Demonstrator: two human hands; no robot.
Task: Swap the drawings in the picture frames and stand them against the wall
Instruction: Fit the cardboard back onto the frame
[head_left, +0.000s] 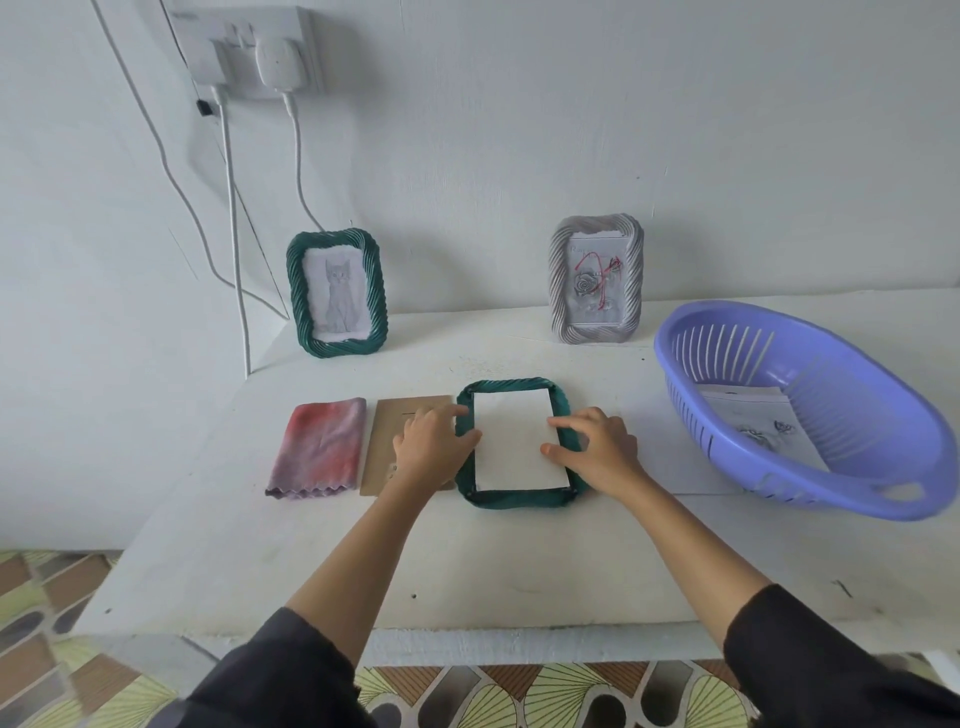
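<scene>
This is looking like a room in someone's home rather than a workplace. A white painted tabletop (519, 561) is sitting pushed against a plain white wall (519, 130), where a double wall socket (244, 47) is carrying two white plugs and their cables (234, 234) are trailing down. Patterned floor tiles (47, 623) in brown, grey and yellow-green are showing below the tabletop's edge. Household things are lying about: a lilac plastic colander basket (857, 405) and a folded red and purple cloth (319, 449), while a standing green picture frame (337, 347) and a grey picture frame (597, 332) are leaning at the wall
</scene>
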